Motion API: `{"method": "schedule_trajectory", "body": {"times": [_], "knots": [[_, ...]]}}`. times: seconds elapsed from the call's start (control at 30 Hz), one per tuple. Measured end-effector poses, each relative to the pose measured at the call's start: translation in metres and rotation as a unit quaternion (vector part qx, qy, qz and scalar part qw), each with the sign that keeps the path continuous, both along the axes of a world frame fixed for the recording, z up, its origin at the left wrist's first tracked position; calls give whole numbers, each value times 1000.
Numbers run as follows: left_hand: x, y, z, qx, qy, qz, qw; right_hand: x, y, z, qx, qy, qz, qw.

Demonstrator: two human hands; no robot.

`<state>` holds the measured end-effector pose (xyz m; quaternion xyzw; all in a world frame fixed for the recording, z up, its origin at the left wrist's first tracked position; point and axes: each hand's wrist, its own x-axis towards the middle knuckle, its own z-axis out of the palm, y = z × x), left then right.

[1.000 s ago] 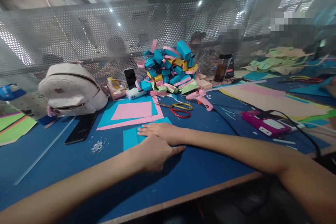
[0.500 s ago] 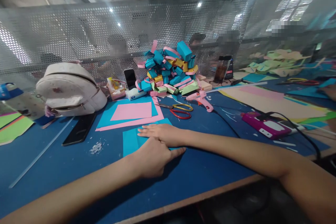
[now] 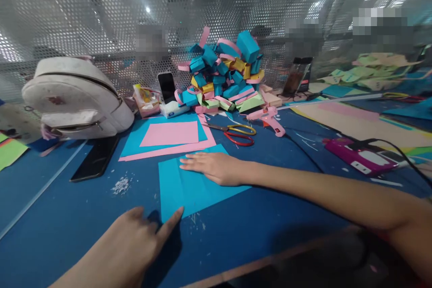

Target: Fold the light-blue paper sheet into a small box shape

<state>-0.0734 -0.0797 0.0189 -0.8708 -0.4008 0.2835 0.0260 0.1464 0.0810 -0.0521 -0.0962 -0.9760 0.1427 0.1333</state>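
Observation:
A blue paper sheet (image 3: pixel 194 195) with faint crease lines lies on the table in front of me. My right hand (image 3: pixel 216 168) rests flat on its upper part, fingers stretched to the left. At the sheet's near edge is my left hand (image 3: pixel 141 238), its thumb tip by the paper. The left thumb is stretched out and the other fingers are partly curled, holding nothing. Beyond the sheet lie pink paper (image 3: pixel 170 134) on blue paper (image 3: pixel 130 146), and scissors (image 3: pixel 236 133) with one yellow and one red handle.
Behind stands a pile of folded paper pieces (image 3: pixel 219 78). A pink glue gun (image 3: pixel 268 119) trails a cable rightward, near a magenta power strip (image 3: pixel 361 155). At left are a white backpack (image 3: pixel 77 99) and a dark phone (image 3: pixel 96 157). White scraps (image 3: pixel 121 185) lie nearby.
My left hand has moved off my right hand, down and left to the sheet's near edge. More of the blue sheet shows. My right hand stays flat on it. The view has tilted down.

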Motion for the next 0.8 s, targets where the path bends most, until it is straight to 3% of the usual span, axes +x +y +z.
{"method": "schedule_trajectory", "body": {"times": [0.2, 0.37, 0.5, 0.67, 0.8], "knots": [[-15, -9, 2, -38, 30, 26, 998, 4, 4, 13, -65, -30, -7, 997], [-27, -13, -2, -18, -50, 17, 998, 10, 23, 36, -90, -28, -134, 987], [-23, -5, 9, 25, -96, 13, 995, 4, 38, 50, -89, -87, -197, 973], [-10, 23, 18, 68, -113, 16, 991, -12, 46, 57, -109, -147, -197, 963], [-10, 46, 17, 17, -176, 40, 983, -13, 47, 60, -150, -167, -145, 964]]}}
